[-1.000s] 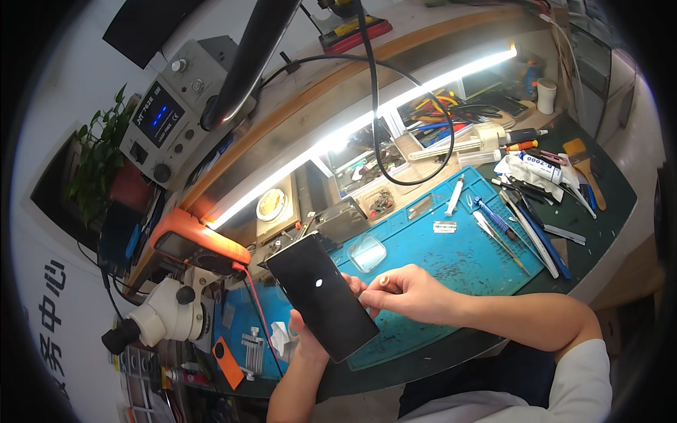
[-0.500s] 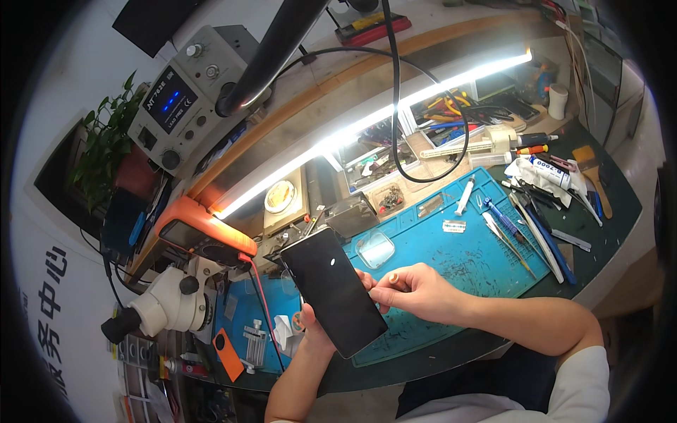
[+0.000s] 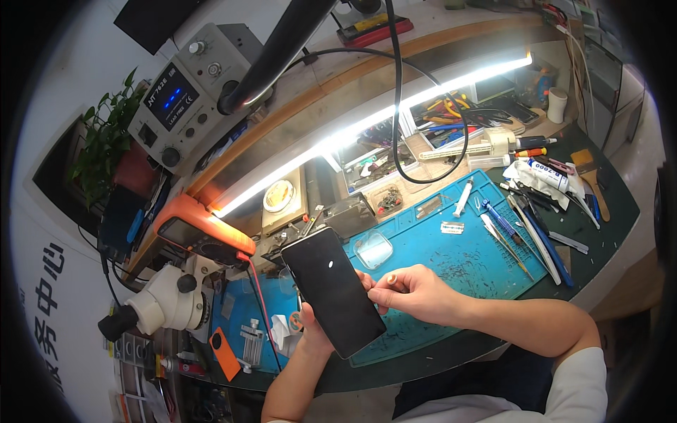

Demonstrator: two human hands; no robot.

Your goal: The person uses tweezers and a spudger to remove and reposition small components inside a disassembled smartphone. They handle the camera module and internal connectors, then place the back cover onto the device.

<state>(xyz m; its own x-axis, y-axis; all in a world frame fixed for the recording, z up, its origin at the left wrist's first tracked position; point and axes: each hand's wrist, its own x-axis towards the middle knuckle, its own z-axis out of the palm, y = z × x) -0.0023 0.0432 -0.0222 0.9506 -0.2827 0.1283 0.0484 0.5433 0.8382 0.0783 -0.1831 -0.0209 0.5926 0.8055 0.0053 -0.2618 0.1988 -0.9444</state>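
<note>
A smartphone [image 3: 333,292] with a dark screen and a small white spot near its top is held up at a tilt over the front of the mat. My left hand [image 3: 315,333] is closed round it from below, thumb on the left edge and fingertips showing past the right edge. At that right edge, my right hand [image 3: 416,292] is closed in a pinch, touching or nearly touching the phone. A small copper-coloured round end pokes out between its fingers; the rest of that thing is hidden.
Under the hands lies a blue work mat [image 3: 451,275]. On it are a clear plastic box [image 3: 373,249], a razor blade [image 3: 452,228] and a syringe [image 3: 463,197]. Tweezers and a brush [image 3: 591,185] lie right; a microscope [image 3: 159,308] and orange multimeter [image 3: 201,229] stand left.
Very little differs. The view has shifted slightly, while both hands keep their hold at the phone.
</note>
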